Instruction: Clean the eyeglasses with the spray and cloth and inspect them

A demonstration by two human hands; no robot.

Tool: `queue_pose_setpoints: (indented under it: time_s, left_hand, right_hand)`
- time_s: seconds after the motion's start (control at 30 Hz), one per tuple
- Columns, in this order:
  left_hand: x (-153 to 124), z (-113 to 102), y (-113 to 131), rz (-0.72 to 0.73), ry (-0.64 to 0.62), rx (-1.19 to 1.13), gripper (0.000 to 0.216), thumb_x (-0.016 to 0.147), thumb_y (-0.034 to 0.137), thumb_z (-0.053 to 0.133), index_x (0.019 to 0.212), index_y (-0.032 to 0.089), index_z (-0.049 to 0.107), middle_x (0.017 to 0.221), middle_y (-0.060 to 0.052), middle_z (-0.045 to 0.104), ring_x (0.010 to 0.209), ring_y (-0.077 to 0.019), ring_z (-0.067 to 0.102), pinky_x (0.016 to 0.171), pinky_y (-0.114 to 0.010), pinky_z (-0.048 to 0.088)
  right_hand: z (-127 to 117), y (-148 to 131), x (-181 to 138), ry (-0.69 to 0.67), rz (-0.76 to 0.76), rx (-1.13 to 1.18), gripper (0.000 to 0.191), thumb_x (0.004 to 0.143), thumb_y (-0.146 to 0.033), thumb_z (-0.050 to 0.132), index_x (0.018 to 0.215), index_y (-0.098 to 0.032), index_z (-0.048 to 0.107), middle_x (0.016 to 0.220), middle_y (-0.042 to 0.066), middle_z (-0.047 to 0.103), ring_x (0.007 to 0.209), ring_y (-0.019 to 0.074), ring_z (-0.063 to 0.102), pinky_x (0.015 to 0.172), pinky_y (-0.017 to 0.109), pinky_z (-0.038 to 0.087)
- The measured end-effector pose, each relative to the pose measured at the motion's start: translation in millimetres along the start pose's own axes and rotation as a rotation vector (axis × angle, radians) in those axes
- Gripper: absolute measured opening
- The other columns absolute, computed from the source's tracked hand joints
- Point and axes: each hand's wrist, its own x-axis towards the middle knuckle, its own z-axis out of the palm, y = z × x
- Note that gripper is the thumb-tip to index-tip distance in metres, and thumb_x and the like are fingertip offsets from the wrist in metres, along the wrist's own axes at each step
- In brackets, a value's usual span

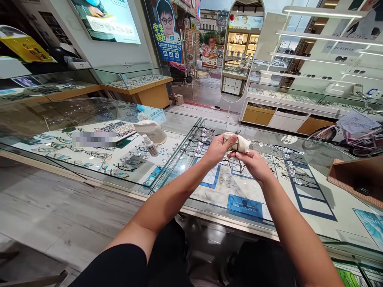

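Above the glass counter, my left hand point(220, 150) is closed on a bunched cream cloth point(243, 144), its thumb pressed over the top. My right hand point(255, 164) pinches from below at the cloth's lower right side. Part of a thin, dark eyeglasses frame point(237, 132) pokes out at the cloth's upper edge. Most of that frame is hidden by cloth and fingers. Just below the hands show more eyeglasses point(236, 165), and I cannot tell whether they lie under the glass.
Several eyeglasses fill the glass display counter point(191, 207). On its left part stand a white spray bottle point(150, 146), a cream-coloured device point(154, 131) and a keyboard point(119, 129). At the right edge is a brown wooden box point(356, 181). An oval mirror point(236, 79) stands beyond.
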Motion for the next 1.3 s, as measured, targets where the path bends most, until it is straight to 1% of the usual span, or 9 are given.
queue_pose_setpoints:
  time_s: [0.13, 0.23, 0.37, 0.53, 0.67, 0.83, 0.97, 1.17, 1.3]
  left_hand:
    - [3, -6, 0, -0.032, -0.052, -0.09, 0.062, 0.082, 0.07, 0.082, 0.097, 0.011, 0.074, 0.082, -0.005, 0.072, 0.074, -0.0124, 0.065, 0.07, -0.025, 0.05]
    - [3, -8, 2, -0.059, -0.115, -0.174, 0.057, 0.076, 0.056, 0.093, 0.107, 0.013, 0.073, 0.092, -0.005, 0.074, 0.084, -0.0123, 0.067, 0.08, -0.024, 0.052]
    - [1, -6, 1, -0.089, -0.128, -0.157, 0.068, 0.064, 0.043, 0.102, 0.116, 0.014, 0.069, 0.094, -0.004, 0.073, 0.076, -0.0101, 0.065, 0.073, -0.022, 0.05]
    - [3, -2, -9, -0.004, -0.029, -0.106, 0.057, 0.075, 0.056, 0.094, 0.104, 0.012, 0.071, 0.089, -0.003, 0.072, 0.077, -0.0108, 0.064, 0.073, -0.022, 0.051]
    - [7, -6, -9, -0.088, -0.046, -0.189, 0.059, 0.079, 0.065, 0.087, 0.096, 0.011, 0.074, 0.085, -0.006, 0.073, 0.073, -0.0119, 0.064, 0.069, -0.024, 0.051]
    - [7, -12, -1, -0.19, -0.184, -0.286, 0.055, 0.07, 0.045, 0.099, 0.105, 0.012, 0.073, 0.092, -0.007, 0.074, 0.078, -0.0123, 0.066, 0.073, -0.024, 0.053]
    - [3, -10, -1, -0.205, -0.16, -0.246, 0.064, 0.061, 0.035, 0.104, 0.11, 0.014, 0.069, 0.086, -0.001, 0.071, 0.066, -0.0082, 0.062, 0.065, -0.022, 0.049]
    - [4, -3, -4, -0.118, -0.114, -0.19, 0.062, 0.07, 0.06, 0.096, 0.098, 0.011, 0.068, 0.077, -0.002, 0.069, 0.056, -0.0081, 0.055, 0.049, -0.023, 0.039]
    - [7, -6, 1, -0.112, -0.123, -0.206, 0.064, 0.075, 0.07, 0.087, 0.092, 0.011, 0.07, 0.071, -0.003, 0.066, 0.053, -0.0095, 0.054, 0.047, -0.024, 0.039]
  right_hand:
    - [-2, -2, 1, 0.045, -0.011, 0.067, 0.029, 0.079, -0.053, 0.088, 0.088, -0.025, 0.087, 0.098, 0.006, 0.084, 0.109, 0.0268, 0.071, 0.116, 0.043, 0.043]
    - [-6, -3, 3, 0.088, -0.002, 0.114, 0.028, 0.073, -0.051, 0.092, 0.085, -0.025, 0.088, 0.093, 0.006, 0.083, 0.108, 0.0269, 0.071, 0.115, 0.043, 0.044]
    - [-7, -1, 4, 0.067, -0.01, 0.102, 0.03, 0.074, -0.053, 0.091, 0.084, -0.024, 0.087, 0.094, 0.007, 0.084, 0.107, 0.0271, 0.072, 0.115, 0.043, 0.044]
    - [-1, 5, 3, 0.065, -0.013, 0.036, 0.032, 0.075, -0.054, 0.091, 0.086, -0.024, 0.087, 0.093, 0.006, 0.084, 0.105, 0.027, 0.073, 0.115, 0.045, 0.043]
    - [-1, 5, 3, 0.042, -0.006, 0.031, 0.03, 0.075, -0.053, 0.09, 0.085, -0.025, 0.087, 0.094, 0.005, 0.084, 0.107, 0.0273, 0.073, 0.117, 0.045, 0.042]
    - [-6, -1, 5, 0.09, -0.003, 0.072, 0.034, 0.072, -0.056, 0.09, 0.083, -0.024, 0.087, 0.093, 0.007, 0.084, 0.105, 0.0279, 0.073, 0.113, 0.045, 0.045]
    - [-5, 1, 5, 0.041, 0.004, 0.083, 0.034, 0.072, -0.056, 0.091, 0.081, -0.023, 0.086, 0.09, 0.007, 0.083, 0.102, 0.0266, 0.073, 0.112, 0.044, 0.046]
    - [-4, 7, 4, 0.008, 0.003, -0.002, 0.037, 0.074, -0.056, 0.09, 0.087, -0.022, 0.086, 0.092, 0.007, 0.083, 0.101, 0.0258, 0.072, 0.109, 0.043, 0.046]
    - [-4, -7, 9, -0.029, 0.007, -0.056, 0.04, 0.073, -0.058, 0.091, 0.088, -0.021, 0.087, 0.091, 0.007, 0.083, 0.102, 0.0267, 0.072, 0.107, 0.043, 0.047]
